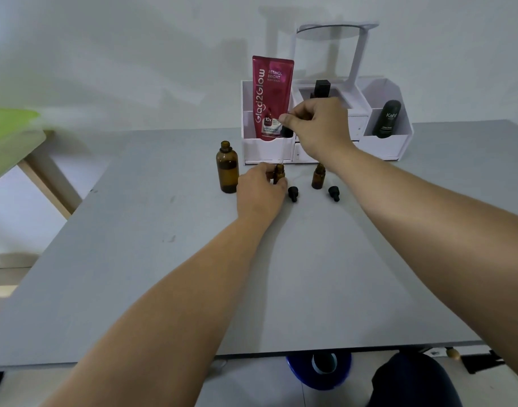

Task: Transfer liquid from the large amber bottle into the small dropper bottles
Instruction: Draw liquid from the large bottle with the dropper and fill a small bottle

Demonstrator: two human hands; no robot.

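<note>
The large amber bottle [227, 167] stands uncapped on the grey table [193, 274], left of my hands. My left hand [259, 192] grips a small amber dropper bottle [279, 172], upright on the table. Above it, my right hand [316, 127] pinches the black bulb of a glass dropper [286, 133]; its thin clear tube points down toward the small bottle's mouth. A second small amber bottle [318, 176] stands open to the right. Two black dropper caps [293, 193] [334, 193] lie on the table in front of the small bottles.
A white organiser [387, 145] stands at the back, holding a red tube [271, 96], a black-capped bottle [322, 87] and a dark bottle [386, 118]. A round mirror [334, 30] rises above it. A green object [10, 136] sits far left.
</note>
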